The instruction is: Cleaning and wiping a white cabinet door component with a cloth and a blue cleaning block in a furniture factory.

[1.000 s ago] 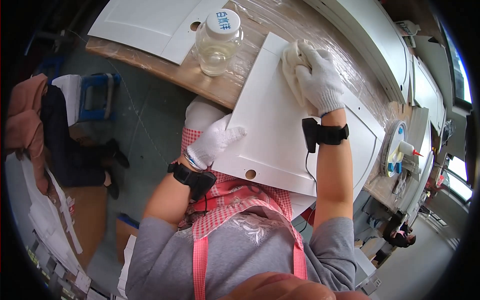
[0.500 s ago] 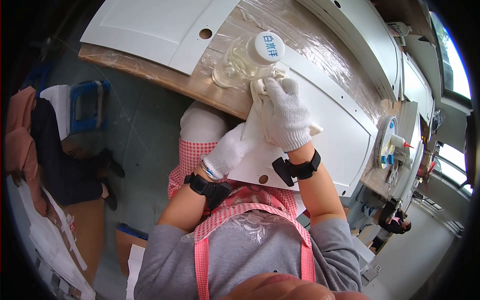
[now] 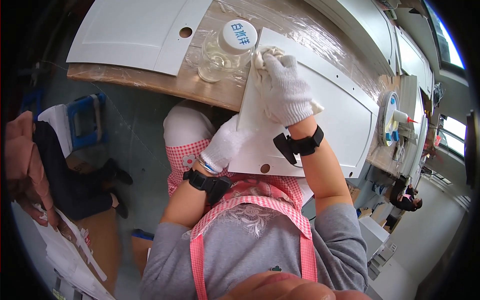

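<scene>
Risks, left to right: the clear jar [image 3: 212, 62] stands near the front edge of the bench [image 3: 145, 81], just beside the cloth. A wide leftward sweep could tip it; its white lid [image 3: 240, 35] is on, but I can't tell how tight. Left hand [image 3: 225, 142] is at the left edge of the white panel [image 3: 335, 110], thumb side over the face, fingers hidden, so can't tell if it's really clamped. Panel lies partly on the bench and overhangs toward the lap; hard pressure on the overhang with a weak left hold could tilt or slide it. Right hand [image 3: 287, 92] is closed over a bunched off-white cloth [image 3: 260, 67], pressed on the panel near its left edge; a loose fold could catch on that edge. Black wrist strap [image 3: 300, 145] and its cable hang low over the face: could scuff it.

Around, left to right: seated co-worker's sleeve [image 3: 40, 155], blue stand [image 3: 82, 105], second white panel [image 3: 135, 35] on the bench. Jar sits between the two panels, blocking leftward room. Long white panels [image 3: 350, 20] line the far side; round tray [image 3: 385, 120] and red-tipped bottle [image 3: 401, 117] limit the right.
</scene>
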### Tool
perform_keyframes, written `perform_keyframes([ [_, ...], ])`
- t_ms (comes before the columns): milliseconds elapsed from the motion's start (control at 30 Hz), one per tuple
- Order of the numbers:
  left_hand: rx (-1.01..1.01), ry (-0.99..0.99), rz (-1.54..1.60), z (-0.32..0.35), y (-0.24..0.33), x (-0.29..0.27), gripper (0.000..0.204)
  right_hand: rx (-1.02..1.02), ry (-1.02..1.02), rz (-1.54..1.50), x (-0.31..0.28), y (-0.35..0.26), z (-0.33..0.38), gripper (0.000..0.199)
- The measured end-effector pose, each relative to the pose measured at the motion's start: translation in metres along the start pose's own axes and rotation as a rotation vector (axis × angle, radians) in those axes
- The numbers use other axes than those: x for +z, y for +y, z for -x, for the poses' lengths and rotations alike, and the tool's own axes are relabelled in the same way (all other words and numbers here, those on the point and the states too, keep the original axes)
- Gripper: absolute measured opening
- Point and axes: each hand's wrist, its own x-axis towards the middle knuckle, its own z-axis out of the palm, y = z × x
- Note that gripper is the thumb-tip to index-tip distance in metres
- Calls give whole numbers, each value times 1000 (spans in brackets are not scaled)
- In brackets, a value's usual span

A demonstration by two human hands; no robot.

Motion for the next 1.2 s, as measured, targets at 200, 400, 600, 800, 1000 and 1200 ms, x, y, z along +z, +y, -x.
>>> perform_keyframes([
  [200, -122, -3, 481, 28, -17, 4, 50, 54, 60, 160, -17, 12, -103, 32],
  [400, -246, 164, 814, 18, -10, 24, 62, -152, 118, 100, -7, -8, -34, 28],
  [600, -55, 259, 764, -14, 5, 35, 84, -180, -211, 106, -14, -51, 112, 34],
  [800, -180, 239, 970, -15, 9, 45, 95, 70, -360, -14, -57, -15, 169, 28],
  [1000, -98, 190, 682, -23, -8, 26, 88, -38, -69, 10, -15, -45, 132, 21],
  [1200, -153, 177, 800, -16, 5, 21, 42, 231, 16, -29, -52, 16, 186, 33],
])
